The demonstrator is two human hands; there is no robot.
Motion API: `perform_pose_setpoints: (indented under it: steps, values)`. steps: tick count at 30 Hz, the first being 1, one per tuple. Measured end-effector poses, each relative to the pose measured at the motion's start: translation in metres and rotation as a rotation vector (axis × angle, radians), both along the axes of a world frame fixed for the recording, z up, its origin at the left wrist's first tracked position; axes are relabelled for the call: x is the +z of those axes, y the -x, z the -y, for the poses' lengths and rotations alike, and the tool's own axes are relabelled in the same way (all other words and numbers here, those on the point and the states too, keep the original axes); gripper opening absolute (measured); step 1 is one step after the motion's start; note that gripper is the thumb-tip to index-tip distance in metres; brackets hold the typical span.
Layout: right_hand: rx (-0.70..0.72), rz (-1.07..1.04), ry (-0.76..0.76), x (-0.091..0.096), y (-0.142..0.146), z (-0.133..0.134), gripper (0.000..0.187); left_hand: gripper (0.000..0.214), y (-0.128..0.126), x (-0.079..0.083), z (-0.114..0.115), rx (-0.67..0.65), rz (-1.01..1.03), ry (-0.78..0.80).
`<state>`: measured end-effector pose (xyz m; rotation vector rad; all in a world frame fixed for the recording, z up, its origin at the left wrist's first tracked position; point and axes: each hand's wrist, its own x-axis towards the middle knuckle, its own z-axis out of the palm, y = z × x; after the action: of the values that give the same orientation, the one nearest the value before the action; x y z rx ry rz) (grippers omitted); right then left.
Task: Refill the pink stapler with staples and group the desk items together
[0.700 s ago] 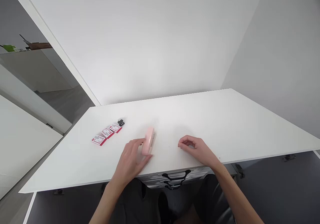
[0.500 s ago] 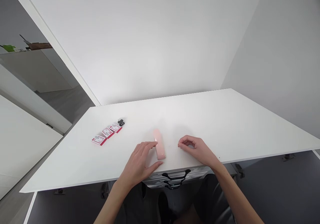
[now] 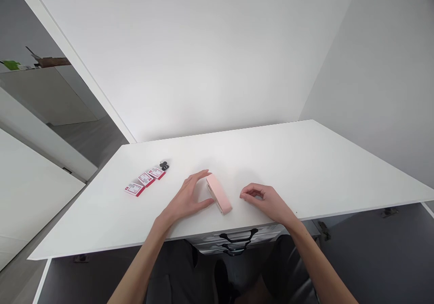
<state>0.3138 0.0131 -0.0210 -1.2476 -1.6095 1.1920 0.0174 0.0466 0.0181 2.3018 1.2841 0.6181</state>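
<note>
A pink stapler (image 3: 219, 193) lies slantwise on the white table, its slotted long side facing left. My left hand (image 3: 186, 199) is just left of it with thumb and fingers spread wide. The thumb tip is at the stapler's slotted side and the fingertips reach its far end; I cannot tell whether they press on it. To the right, my right hand (image 3: 262, 200) rests on the table, thumb and forefinger pinched together. Whatever may be between those fingertips is too small to make out.
Several small red-and-white boxes (image 3: 145, 179) lie in a slanted row at the left of the white table (image 3: 298, 159). A small black object (image 3: 164, 165) lies by their far end. Black drawer handles (image 3: 239, 237) sit below the front edge. A wall (image 3: 217, 68) rises behind.
The stapler has turned, its near end swinging right and its slotted side coming into view. My left hand has opened wider, its fingers moving to the far end. The right hand has hardly moved.
</note>
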Motion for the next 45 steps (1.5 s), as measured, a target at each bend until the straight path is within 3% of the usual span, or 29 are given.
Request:
perform_pose_setpoints:
  steps: [6,18,25,36,45]
  values:
    - [-0.002,0.004,0.009,-0.001,-0.001,-0.001,0.027,0.073,-0.012,-0.006,-0.008,0.009,0.026,0.12]
    - [0.017,-0.001,-0.069,0.004,-0.001,0.0,0.03,0.034,-0.033,-0.02,0.004,-0.014,0.096,0.003]
    - [0.027,0.068,-0.123,0.003,-0.002,0.002,0.028,0.039,-0.055,-0.024,0.005,-0.011,0.132,-0.033]
    - [0.024,0.09,-0.097,0.005,-0.003,0.001,0.023,0.028,-0.042,-0.023,0.014,0.08,0.181,0.101]
    - [0.026,0.072,-0.094,0.008,-0.002,0.002,0.021,0.015,-0.048,-0.017,0.016,0.035,0.258,0.104]
